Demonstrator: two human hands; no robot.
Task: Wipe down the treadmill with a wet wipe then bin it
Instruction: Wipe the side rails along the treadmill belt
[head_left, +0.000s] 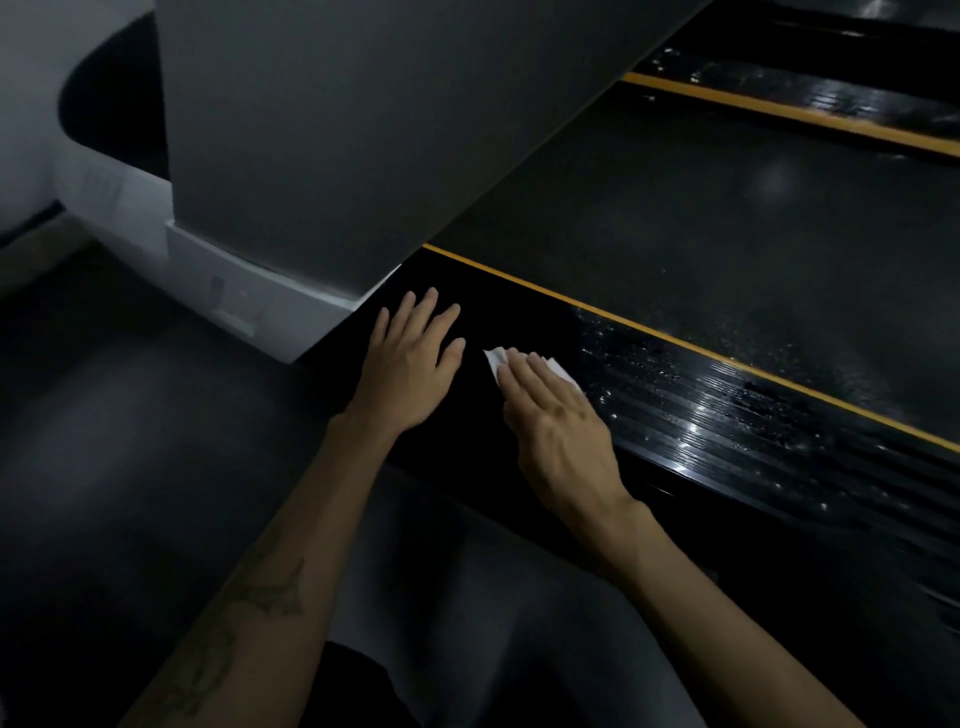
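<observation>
Your right hand (558, 415) lies flat, fingers straight and close together, pressing the white wet wipe (524, 364) onto the treadmill's black side rail (727, 431); the wipe's corners show past your fingertips. Your left hand (410, 364) rests just beside it on the same rail, palm down with fingers spread and holding nothing. To the right of the wipe the ribbed rail glistens with droplets, while the stretch under your hands looks dull, though the light is too dim to be sure it is dry. A yellow stripe (675, 340) runs between rail and belt (701, 234). The grey upright post (337, 130) stands just beyond your left hand
</observation>
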